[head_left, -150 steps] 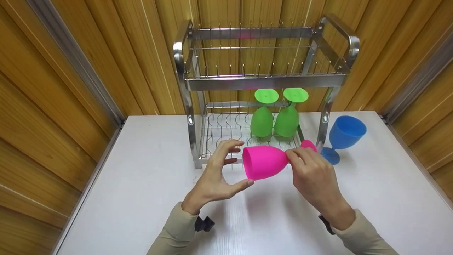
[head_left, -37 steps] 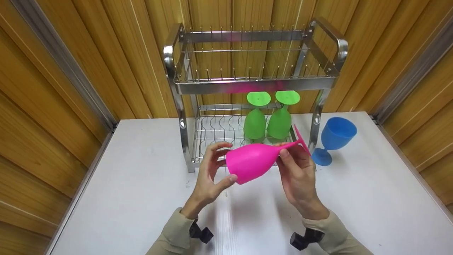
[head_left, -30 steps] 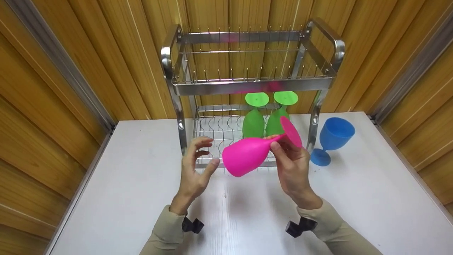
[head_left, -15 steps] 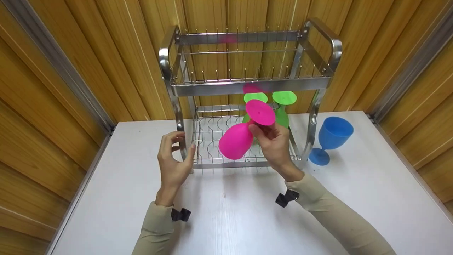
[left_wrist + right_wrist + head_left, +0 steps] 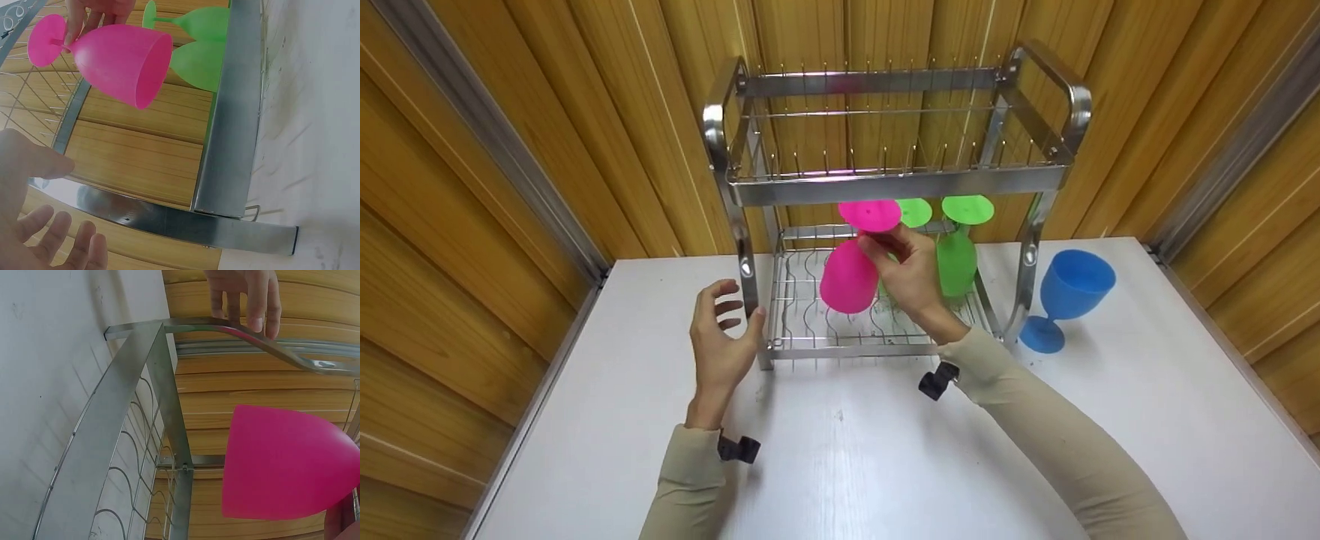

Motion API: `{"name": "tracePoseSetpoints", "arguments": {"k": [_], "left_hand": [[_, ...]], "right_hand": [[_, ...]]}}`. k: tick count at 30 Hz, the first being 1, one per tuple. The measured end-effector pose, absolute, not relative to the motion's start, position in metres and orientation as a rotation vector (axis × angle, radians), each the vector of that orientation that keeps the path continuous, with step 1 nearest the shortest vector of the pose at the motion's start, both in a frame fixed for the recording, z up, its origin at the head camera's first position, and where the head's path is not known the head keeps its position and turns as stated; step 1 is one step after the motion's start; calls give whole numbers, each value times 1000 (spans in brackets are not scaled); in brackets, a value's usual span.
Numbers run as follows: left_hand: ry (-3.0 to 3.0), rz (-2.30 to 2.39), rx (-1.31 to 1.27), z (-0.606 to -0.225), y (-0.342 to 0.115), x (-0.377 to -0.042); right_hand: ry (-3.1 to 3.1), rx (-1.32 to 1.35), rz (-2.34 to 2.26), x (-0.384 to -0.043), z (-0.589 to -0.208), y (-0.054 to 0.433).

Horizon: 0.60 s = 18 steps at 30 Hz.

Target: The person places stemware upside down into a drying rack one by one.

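Note:
A pink goblet (image 5: 849,277) hangs upside down, slightly tilted, over the lower shelf of a metal dish rack (image 5: 900,186). My right hand (image 5: 911,277) pinches its stem just under the foot. In the left wrist view, the rim of the pink goblet (image 5: 118,62) stands apart from the rack's lower front bar (image 5: 233,112). Beside the rack's left front post is my left hand (image 5: 724,345), fingers loosely bent and holding nothing; whether it touches the post I cannot tell. Two green goblets, one at the right (image 5: 956,266) and one partly hidden (image 5: 915,212) behind my right hand, stand inverted on the lower shelf.
A blue goblet (image 5: 1076,281) stands upright on the white table (image 5: 840,465), right of the rack. Thin upright prongs line the upper tier, and wavy wires (image 5: 810,300) form the lower one. Wood-patterned panels (image 5: 810,30) close off the back and sides.
My left hand has let go of the goblet's bowl and moved left to the rack post. My right hand has turned the pink goblet mouth down and carried it forward and left over the lower shelf.

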<state>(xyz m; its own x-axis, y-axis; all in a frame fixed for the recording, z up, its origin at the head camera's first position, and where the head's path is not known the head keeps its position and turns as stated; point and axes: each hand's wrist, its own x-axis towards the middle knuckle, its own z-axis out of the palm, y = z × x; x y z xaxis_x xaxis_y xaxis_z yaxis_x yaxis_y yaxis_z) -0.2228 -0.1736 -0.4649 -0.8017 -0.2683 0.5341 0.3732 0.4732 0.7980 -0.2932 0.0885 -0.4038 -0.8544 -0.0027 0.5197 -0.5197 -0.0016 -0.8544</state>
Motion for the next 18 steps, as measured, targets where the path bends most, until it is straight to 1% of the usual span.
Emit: {"name": "tracePoseSetpoints", "arguments": {"k": [9, 18], "left_hand": [[-2163, -1378, -81, -471, -174, -226], [-2177, -1357, -95, -474, -172, -226]], "right_hand": [[-2009, 530, 1755, -321, -413, 76], [-2118, 423, 1704, -334, -425, 66]]}}
